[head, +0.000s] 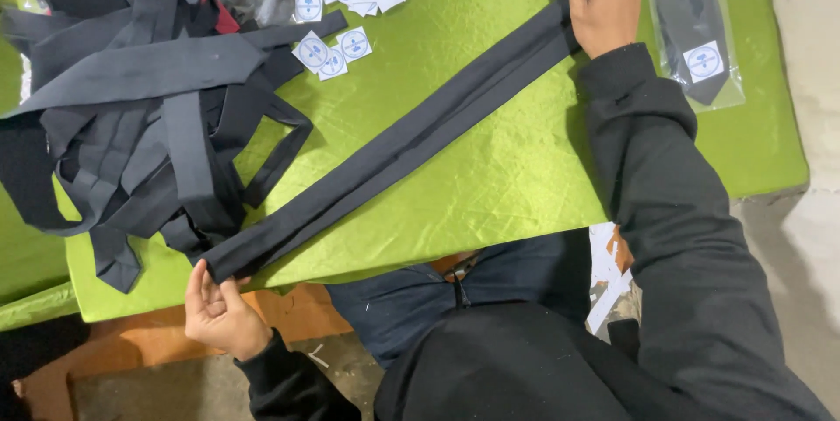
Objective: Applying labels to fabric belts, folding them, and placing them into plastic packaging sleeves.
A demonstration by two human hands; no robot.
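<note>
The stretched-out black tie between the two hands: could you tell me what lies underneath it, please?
Under the black tie lies the wrinkled green cloth over the table. The left hand holds one end, the right hand the other. Whatever the tie covers cannot be seen.

A green-clothed table [490, 185] carries a long black tie [394, 150], heaped ties [140, 115], white labels [332, 49] and a bagged tie [696, 23].

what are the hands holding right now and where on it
Both hands hold one folded black tie: the left hand pinches its near end, the right hand its far end.

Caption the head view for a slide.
Both hands, left hand and right hand, stretch a folded black necktie across green cloth.
</note>
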